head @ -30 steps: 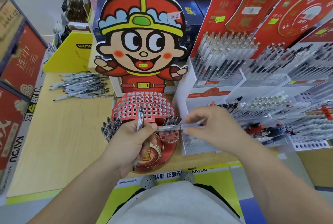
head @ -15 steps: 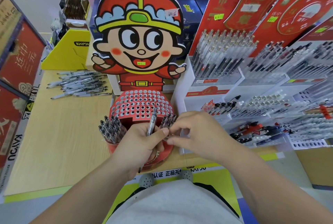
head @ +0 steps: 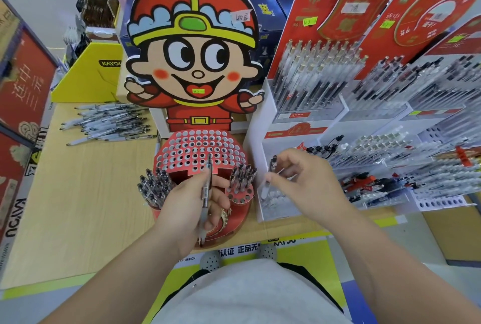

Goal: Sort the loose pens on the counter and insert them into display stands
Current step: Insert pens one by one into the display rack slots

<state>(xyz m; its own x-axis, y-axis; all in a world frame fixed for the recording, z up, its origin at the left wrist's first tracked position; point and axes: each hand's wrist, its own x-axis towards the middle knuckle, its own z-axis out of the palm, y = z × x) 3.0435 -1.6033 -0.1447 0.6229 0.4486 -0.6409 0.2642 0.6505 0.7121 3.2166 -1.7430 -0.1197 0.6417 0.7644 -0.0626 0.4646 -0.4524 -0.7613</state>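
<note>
Left hand (head: 182, 214) has its fingers curled round a pen (head: 206, 193), thumb pressed on the barrel. The pen is near upright, clicker end above the fingertips, tip below the palm. Right hand (head: 307, 188) pinches a second pen (head: 273, 163) between thumb and forefinger, other fingers loosely bent. Its dark clicker pokes up above the pinch and the clear barrel hangs below it. The red stand (head: 182, 151) sits just beyond the left fingers, with pens filling a side cup on either side of them. The white stand (head: 256, 125) is just left of and beyond the right fingertips. Loose pens (head: 109, 123) lie on the counter (head: 83, 193), well apart from both hands, far left of the left fingers.
</note>
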